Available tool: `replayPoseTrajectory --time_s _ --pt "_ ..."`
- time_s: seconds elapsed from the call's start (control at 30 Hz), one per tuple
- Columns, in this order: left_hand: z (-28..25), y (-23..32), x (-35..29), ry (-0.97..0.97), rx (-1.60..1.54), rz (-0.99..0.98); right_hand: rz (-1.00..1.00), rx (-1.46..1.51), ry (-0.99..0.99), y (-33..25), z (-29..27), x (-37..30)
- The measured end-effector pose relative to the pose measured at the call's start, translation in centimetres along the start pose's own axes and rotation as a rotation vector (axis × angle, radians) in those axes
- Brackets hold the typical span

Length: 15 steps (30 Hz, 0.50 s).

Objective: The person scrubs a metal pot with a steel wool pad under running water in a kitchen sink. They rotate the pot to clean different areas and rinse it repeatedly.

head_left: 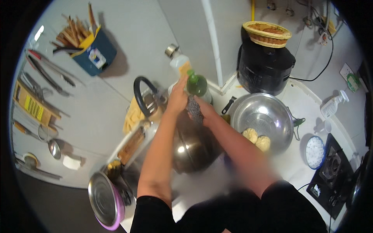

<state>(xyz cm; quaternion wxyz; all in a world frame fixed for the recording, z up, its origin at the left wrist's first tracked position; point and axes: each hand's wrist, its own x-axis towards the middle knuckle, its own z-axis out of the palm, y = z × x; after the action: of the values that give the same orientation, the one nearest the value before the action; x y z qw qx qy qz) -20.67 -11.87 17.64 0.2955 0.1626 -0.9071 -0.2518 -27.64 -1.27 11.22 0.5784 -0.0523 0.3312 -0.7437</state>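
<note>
My left hand reaches up beside a green-capped bottle, its fingers stretched out close to the cap. Whether they touch it I cannot tell. My right hand is closed on a grey steel wool scrubber, held just below the bottle. Behind my left fingers stands a clear bottle with an orange label. Beneath my hands a large rounded metal vessel lies in the sink area, partly hidden by my forearms. A faucet with a black curved spout is left of my left hand.
On the right, a big steel basin stands by two pale pleated buns. Behind it a wicker basket tops a black appliance. Far right are a bowl and a gas stove. A lidded pot is lower left.
</note>
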Motion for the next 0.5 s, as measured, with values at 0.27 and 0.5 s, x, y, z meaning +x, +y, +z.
replayPoseTrajectory --time_s 0.27,0.5 --pt "-2.5 -0.8 -15.2 0.029 0.459 -0.410 -0.752 -1.631 0.107 7.8 -2.5 -5.5" --pt "-3.7 -0.9 -20.1 0.006 0.513 -0.446 -0.887 -1.904 0.113 9.2 -1.0 -8.1"
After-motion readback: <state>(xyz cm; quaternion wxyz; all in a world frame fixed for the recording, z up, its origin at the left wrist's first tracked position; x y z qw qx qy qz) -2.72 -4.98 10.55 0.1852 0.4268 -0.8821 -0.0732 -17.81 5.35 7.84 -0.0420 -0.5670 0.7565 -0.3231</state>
